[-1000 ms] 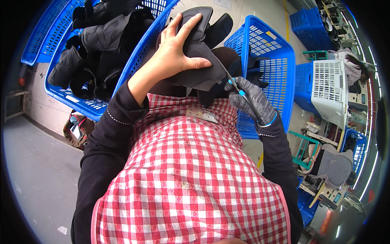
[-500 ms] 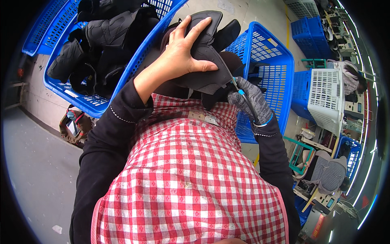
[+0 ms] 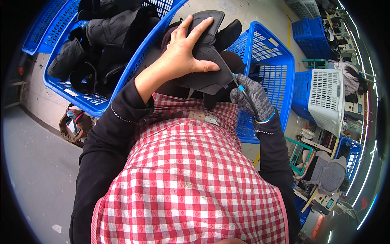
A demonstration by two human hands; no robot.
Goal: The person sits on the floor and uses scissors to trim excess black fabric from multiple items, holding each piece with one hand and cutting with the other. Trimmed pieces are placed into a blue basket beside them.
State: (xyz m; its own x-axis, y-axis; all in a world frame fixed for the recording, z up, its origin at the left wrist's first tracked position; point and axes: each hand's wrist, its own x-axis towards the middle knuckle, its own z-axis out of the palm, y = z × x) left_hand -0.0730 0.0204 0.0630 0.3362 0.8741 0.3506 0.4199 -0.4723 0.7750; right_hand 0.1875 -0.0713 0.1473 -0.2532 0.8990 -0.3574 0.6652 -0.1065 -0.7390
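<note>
A black padded shoe upper (image 3: pixel 207 67) lies across my lap, its lower flap toward the right. My left hand (image 3: pixel 178 53) is bare and rests on it with fingers stretched and spread, the thumb flat on the flap. In a grey knit glove, my right hand (image 3: pixel 252 97) is closed round a slim tool (image 3: pixel 242 89) with a blue band, a dark curved handle and a thin metal tip. That tip is at the flap's right edge; whether it touches cannot be made out. More dark pieces (image 3: pixel 228 34) show behind the upper.
A blue basket (image 3: pixel 118 87) heaped with black shoe uppers (image 3: pixel 107 30) stands on the left. Close on the right is another blue basket (image 3: pixel 289 69) with some dark pieces inside. A white crate (image 3: pixel 325 97) and workbenches lie farther right. A bag (image 3: pixel 74 124) sits on the floor.
My right hand and the tool have shifted slightly right along the flap's edge. The upper has moved a little to the right with my left hand still on it.
</note>
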